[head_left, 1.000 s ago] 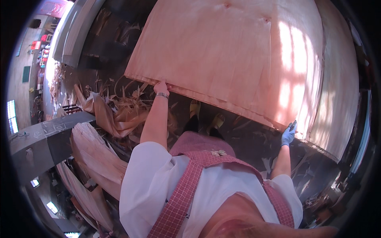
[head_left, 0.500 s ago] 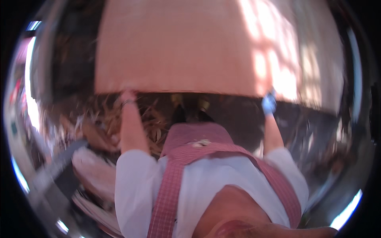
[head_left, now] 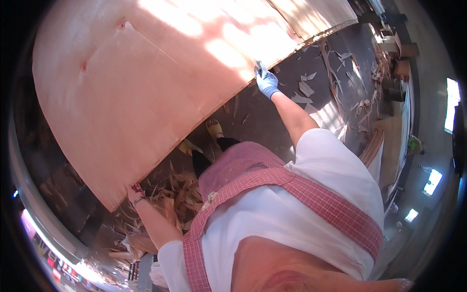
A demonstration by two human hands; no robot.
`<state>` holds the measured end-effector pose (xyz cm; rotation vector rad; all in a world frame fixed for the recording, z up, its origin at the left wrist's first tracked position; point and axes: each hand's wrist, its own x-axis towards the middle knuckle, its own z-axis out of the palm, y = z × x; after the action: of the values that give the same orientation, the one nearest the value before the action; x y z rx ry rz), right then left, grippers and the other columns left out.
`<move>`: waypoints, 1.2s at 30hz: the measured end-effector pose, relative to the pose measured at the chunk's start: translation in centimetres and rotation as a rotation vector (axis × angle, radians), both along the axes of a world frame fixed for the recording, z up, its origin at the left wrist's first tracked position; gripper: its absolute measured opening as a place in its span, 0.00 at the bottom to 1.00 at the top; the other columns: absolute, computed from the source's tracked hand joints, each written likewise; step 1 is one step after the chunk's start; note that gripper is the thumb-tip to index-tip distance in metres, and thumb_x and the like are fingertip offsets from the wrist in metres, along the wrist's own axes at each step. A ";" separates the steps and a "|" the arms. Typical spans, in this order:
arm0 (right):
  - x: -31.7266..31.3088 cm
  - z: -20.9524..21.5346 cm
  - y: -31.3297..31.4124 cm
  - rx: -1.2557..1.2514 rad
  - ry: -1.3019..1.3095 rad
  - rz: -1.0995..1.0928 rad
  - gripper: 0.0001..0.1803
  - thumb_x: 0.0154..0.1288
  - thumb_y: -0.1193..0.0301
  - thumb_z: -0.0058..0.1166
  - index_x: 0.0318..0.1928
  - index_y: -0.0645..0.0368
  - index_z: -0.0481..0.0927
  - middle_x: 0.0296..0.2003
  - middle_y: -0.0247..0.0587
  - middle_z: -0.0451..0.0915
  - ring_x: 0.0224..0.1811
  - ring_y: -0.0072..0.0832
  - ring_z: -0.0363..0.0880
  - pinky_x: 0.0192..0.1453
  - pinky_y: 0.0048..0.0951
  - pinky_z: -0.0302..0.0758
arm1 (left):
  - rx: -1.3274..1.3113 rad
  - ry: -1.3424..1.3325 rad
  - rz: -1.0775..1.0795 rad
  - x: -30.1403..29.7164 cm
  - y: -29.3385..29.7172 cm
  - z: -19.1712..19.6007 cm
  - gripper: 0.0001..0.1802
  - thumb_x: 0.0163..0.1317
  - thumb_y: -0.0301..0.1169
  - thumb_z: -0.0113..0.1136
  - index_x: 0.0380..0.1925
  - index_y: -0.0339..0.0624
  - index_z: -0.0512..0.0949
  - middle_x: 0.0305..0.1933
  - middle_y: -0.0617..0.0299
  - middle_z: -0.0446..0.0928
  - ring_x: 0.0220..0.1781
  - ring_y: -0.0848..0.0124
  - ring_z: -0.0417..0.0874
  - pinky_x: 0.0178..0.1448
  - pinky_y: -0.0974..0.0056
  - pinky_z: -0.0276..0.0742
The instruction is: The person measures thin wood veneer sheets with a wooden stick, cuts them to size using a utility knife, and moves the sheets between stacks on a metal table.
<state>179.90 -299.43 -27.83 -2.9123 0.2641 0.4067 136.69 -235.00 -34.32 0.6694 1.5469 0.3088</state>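
A wide, pale pinkish wood veneer sheet (head_left: 131,107) spans the upper left, its near edge slanting from lower left to upper right. My bare left hand (head_left: 136,193) is closed on that edge near the lower-left corner, with a band around the wrist. Farther along the same edge, my right hand (head_left: 267,82), in a blue glove, grips the sheet. Its fingertips look dark, and the fingers under the sheet are hidden. Two small knots or dents and a slanting crease mark the surface.
More veneer (head_left: 316,17) lies at the upper right. Torn veneer strips (head_left: 177,202) are heaped on the floor by my left arm, and other scraps (head_left: 305,89) are scattered beyond my right hand. My feet in yellow sandals (head_left: 214,127) stand under the near edge. Stacked boards (head_left: 373,148) rise at right.
The view has turned, so the sheet's edge, level before, now slants up to the right. Both hands stay at that edge, the left lower in view and the right higher.
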 end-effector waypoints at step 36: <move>-12.6 5.4 -24.3 -0.022 -0.427 -0.332 0.21 0.62 0.51 0.59 0.35 0.58 0.79 0.27 0.50 0.81 0.28 0.48 0.78 0.36 0.41 0.75 | 0.895 0.911 -1.345 12.2 -13.8 9.5 0.41 0.59 0.61 0.53 0.71 0.62 0.60 0.77 0.46 0.50 0.77 0.47 0.49 0.77 0.40 0.38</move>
<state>167.27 -323.70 -22.41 -2.8067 0.6672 -0.2667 148.88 -248.83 -24.82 2.6143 1.3165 -0.4486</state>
